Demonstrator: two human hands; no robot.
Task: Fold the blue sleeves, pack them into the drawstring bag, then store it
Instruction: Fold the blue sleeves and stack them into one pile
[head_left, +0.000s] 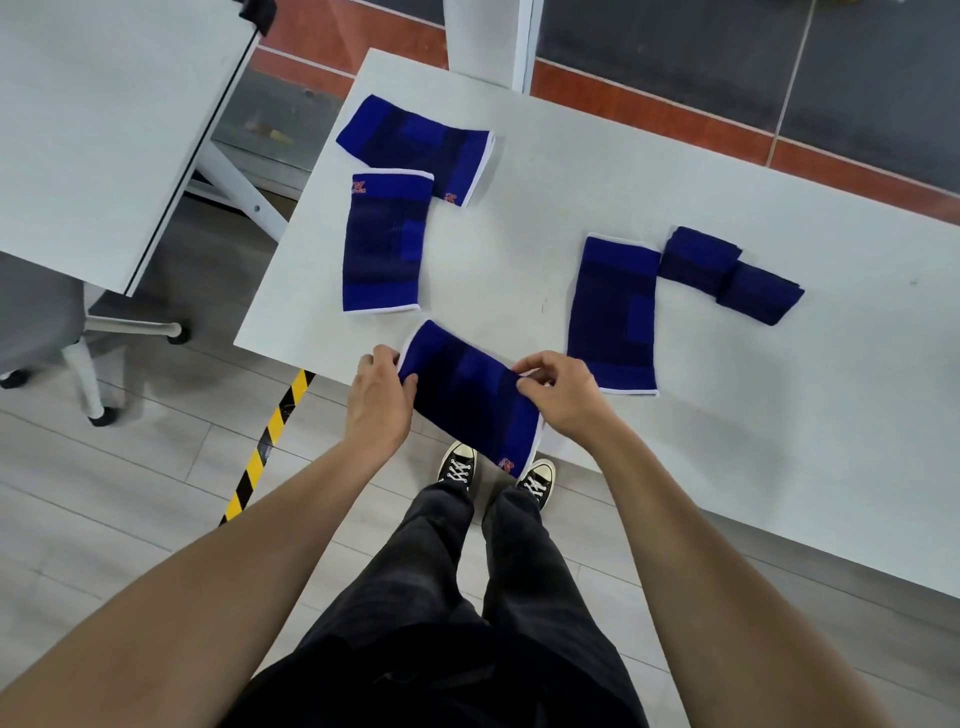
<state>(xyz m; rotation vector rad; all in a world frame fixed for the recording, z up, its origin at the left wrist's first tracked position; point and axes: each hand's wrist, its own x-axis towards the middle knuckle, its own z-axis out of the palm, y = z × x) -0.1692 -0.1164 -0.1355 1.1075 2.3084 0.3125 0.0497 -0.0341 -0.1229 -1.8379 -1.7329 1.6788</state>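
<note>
I hold one blue sleeve (467, 395) stretched flat over the near edge of the white table (727, 197). My left hand (376, 400) pinches its left edge and my right hand (561, 397) pinches its right edge. Three more blue sleeves lie flat on the table: one at the far left (415, 148), one below it (387, 241), one to the right of my hands (613, 312). Two folded blue sleeves (698, 257) (758, 293) lie side by side further right. No drawstring bag is in view.
A second white table (104, 130) stands at the upper left, with a grey wheeled chair (41, 322) under it. Yellow-black floor tape (265, 447) runs by the table corner. My legs and black sneakers (457, 465) are below the table edge.
</note>
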